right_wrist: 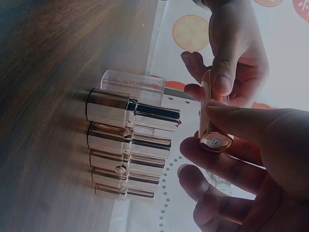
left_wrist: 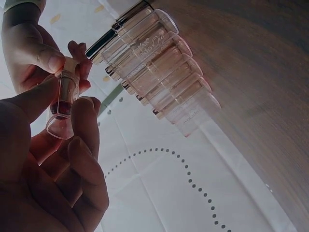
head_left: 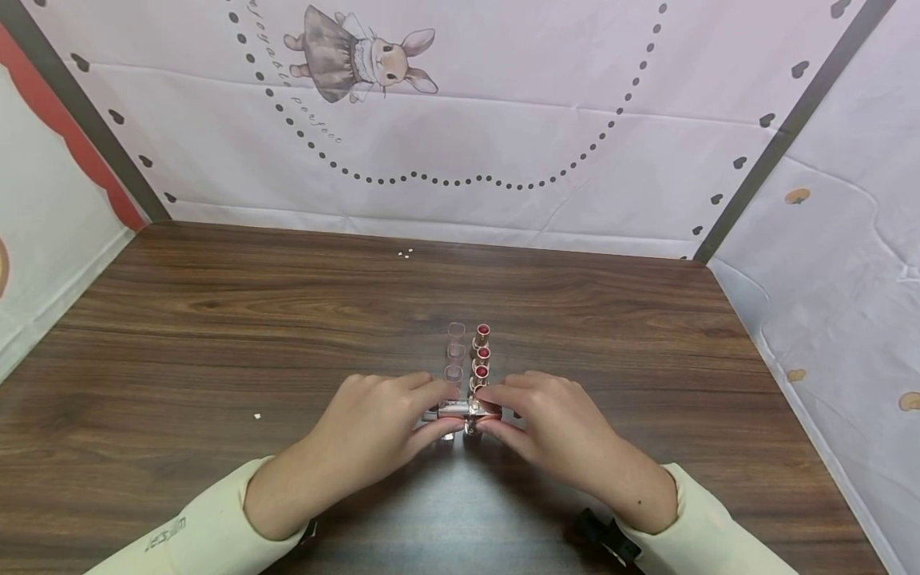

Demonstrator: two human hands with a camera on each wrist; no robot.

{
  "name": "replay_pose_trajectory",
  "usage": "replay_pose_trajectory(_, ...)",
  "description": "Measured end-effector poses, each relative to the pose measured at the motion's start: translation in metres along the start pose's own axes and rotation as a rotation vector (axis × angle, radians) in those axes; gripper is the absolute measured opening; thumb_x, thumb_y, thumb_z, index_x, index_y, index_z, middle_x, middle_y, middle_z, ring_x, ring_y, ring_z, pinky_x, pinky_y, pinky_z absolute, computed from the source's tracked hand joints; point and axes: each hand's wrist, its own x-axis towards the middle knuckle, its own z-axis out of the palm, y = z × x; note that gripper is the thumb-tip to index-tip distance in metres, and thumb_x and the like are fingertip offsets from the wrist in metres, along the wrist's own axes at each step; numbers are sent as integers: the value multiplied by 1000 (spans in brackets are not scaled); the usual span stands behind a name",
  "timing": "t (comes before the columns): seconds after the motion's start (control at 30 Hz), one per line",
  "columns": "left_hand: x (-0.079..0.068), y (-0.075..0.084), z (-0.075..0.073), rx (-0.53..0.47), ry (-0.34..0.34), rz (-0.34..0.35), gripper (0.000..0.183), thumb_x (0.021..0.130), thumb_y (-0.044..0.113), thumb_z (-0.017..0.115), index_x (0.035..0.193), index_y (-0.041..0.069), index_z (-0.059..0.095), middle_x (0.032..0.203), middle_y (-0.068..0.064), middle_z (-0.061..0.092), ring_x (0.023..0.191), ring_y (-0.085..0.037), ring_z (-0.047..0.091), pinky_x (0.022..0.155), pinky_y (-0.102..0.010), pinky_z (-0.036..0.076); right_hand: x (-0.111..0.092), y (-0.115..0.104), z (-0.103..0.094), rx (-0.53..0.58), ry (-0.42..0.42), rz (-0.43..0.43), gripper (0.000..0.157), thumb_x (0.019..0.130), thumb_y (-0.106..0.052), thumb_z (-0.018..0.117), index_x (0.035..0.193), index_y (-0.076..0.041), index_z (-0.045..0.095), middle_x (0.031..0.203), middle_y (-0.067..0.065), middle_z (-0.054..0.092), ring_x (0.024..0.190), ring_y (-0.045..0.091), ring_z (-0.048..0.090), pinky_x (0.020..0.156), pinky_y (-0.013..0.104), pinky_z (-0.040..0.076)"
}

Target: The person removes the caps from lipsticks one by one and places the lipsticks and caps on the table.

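Observation:
Both hands meet over the table, holding one lipstick (left_wrist: 66,89) sideways between them. My left hand (head_left: 377,419) pinches its clear cap (left_wrist: 60,127) end between thumb and fingers. At the other end, my right hand (head_left: 557,423) grips the rose-gold base (right_wrist: 216,141), whose round label faces the right wrist view. The clear cap surrounds the lipstick's dark red tip in the left wrist view. Beneath and beyond the hands stands a row of uncapped lipsticks (head_left: 483,353) with red tips. Left of it runs a row of upright clear caps (head_left: 456,351); the hands partly hide both rows.
The wooden table (head_left: 216,319) meets a printed cloth backdrop (head_left: 489,136) at the back and sides. Small white scraps (head_left: 406,253) lie near the back edge, and another white bit (head_left: 257,415) lies left of the left hand.

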Motion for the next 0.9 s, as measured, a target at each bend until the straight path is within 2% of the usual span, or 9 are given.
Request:
replay_pose_trajectory(0.27, 0, -2, -1, 27, -7, -5, 26, 84, 45, 77, 99, 23, 73, 72, 11, 65, 47, -3, 47, 41, -21, 31, 0, 2, 0, -22, 4, 17, 22, 85, -31, 79, 102, -17, 76, 83, -10, 69, 70, 5, 58, 62, 24, 48)
replay_pose_trajectory(0.6, 0, -2, -1, 6, 10, 2, 25, 85, 43, 77, 98, 23, 73, 71, 11, 64, 46, -1, 41, 41, -19, 27, 0, 2, 0, -12, -11, 27, 28, 86, -32, 78, 110, -16, 75, 93, -7, 74, 80, 8, 66, 68, 30, 54)
replay_pose_trajectory(0.9, 0, -2, 1, -7, 48, 27, 25, 85, 43, 76, 99, 23, 73, 75, 10, 68, 47, -2, 48, 41, -19, 29, 0, 1, -1, 21, -14, 32, 21, 85, -27, 80, 103, -20, 72, 84, -12, 69, 72, 3, 58, 62, 24, 48)
